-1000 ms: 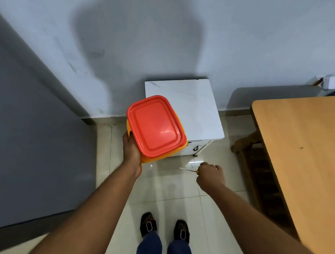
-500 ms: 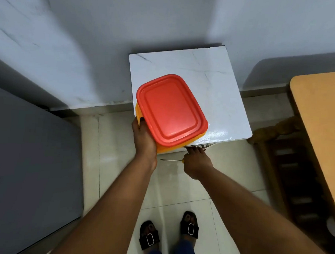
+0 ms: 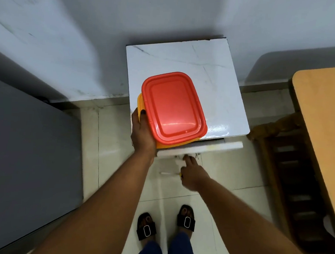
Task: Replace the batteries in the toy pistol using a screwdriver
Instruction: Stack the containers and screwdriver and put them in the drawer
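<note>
My left hand grips a yellow plastic box with a red lid by its left side, holding it over the front of a small white cabinet. My right hand holds a screwdriver whose metal shaft sticks out to the left, while its index finger reaches up to the cabinet's drawer front. The drawer is pulled out a little. The toy pistol and the batteries are not in view.
A grey wall stands behind the cabinet. A grey panel fills the left. A wooden table with a dark wooden chair under it is on the right. My feet in black sandals stand on pale floor tiles.
I have stepped closer to the cabinet. The box has moved over its top. My right hand has reached the drawer front, and the drawer has slid out a little.
</note>
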